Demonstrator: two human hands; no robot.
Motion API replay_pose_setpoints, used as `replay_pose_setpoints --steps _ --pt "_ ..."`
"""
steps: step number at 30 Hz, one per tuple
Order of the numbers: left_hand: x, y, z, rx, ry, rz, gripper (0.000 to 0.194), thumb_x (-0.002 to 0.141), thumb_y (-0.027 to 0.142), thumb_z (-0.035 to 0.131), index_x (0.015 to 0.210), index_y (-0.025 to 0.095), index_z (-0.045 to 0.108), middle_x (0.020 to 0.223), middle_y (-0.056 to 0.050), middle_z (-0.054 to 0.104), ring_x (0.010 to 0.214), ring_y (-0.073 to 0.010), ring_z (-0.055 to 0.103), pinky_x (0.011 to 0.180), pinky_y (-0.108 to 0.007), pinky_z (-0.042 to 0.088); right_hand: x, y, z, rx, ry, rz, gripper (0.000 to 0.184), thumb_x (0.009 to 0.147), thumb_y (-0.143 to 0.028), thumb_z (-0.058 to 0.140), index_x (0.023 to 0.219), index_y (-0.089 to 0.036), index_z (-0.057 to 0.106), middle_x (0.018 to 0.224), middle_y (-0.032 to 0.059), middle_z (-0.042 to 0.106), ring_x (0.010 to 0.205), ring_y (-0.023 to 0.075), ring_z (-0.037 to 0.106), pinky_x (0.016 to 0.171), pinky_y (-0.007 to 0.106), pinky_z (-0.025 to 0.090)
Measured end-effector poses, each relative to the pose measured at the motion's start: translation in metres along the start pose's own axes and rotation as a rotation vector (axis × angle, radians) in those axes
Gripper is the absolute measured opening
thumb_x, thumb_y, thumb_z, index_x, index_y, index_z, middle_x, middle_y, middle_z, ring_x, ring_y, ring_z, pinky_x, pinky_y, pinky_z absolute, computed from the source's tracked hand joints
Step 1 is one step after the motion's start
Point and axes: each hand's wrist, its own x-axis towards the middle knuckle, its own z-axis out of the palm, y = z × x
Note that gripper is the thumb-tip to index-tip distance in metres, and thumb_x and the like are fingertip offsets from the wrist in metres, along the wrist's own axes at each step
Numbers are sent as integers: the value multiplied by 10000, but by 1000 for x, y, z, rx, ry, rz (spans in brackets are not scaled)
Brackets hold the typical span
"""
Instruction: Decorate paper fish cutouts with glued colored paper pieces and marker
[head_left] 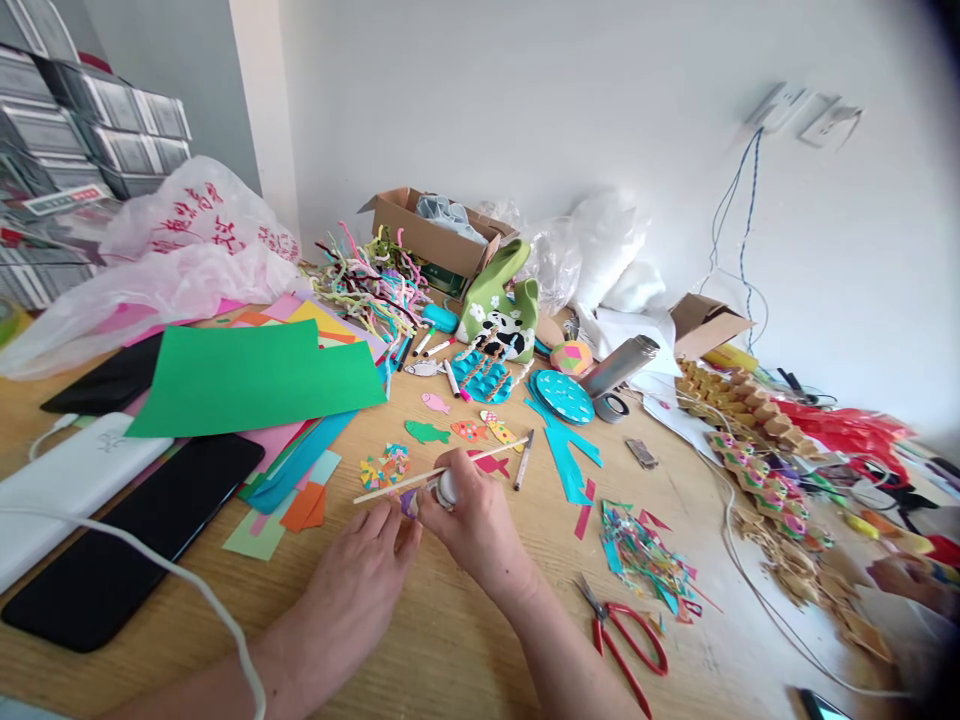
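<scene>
Head view gives us, at far left, a large green sheet [262,380] lying over other coloured paper, then a small heap of bright paper bits [386,465]. Our left hand [360,570] lies low over the wood with its fingers loosely bent at the near end of a thin stick [397,485]; we cannot tell whether they grasp anything. The stick slants across, just above the table [457,640], to our right hand [480,515], whose thumb and fingers are closed around a small white-and-purple object [445,490]. Beyond the hands lie a green fish [427,432], a small pink fish [435,402], an orange spotted fish [469,430], a yellow patterned fish [502,430] and a red fish [491,463], partly hidden by our fingers. We judge their cutting done; the green, pink and red ones look plainer than the spotted and patterned pair. No fish appears fixed to the stick. Further right sit a pen [524,460], shredded trimmings [645,550] and red-handled scissors [602,612], lying unused.
</scene>
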Motion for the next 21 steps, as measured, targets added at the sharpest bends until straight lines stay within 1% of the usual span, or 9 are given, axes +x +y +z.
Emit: replay_pose_setpoints --steps 4,6,9,15,21 --pt "0 1 1 12 -5 4 483 857 32 440 1301 137 600 1275 -189 636 1162 -306 589 949 -466 507 0 0 1 -3 16 14 110 761 -275 546 837 -228 482 662 -15 550 570 150 505 548 220 356" --pt "-1 1 1 7 4 7 473 858 40 441 1293 136 602 1271 -192 634 1162 -308 583 949 -469 501 0 0 2 -2 16 17 107 764 -279 543 837 -228 483 666 -14 554 571 150 506 550 220 358" --pt "-1 2 0 -9 19 5 470 863 63 452 1299 167 594 1258 -177 636 1146 -303 578 951 -476 487 1 1 3 -2 20 25 101 766 -281 542 830 -229 483 669 -13 562 574 151 514 549 220 362" --pt "-2 1 0 -11 5 -3 494 864 69 461 1329 196 569 1265 -153 625 1163 -294 567 979 -471 470 -1 1 1 4 30 20 89 765 -273 543 816 -231 483 648 -21 559 554 148 518 532 217 364" --pt "-1 2 -2 -38 -13 -5 493 874 50 444 1329 187 572 1251 -177 628 1130 -303 586 933 -474 492 -2 2 2 6 61 32 93 757 -267 546 816 -232 483 623 -38 525 530 140 492 520 215 354"
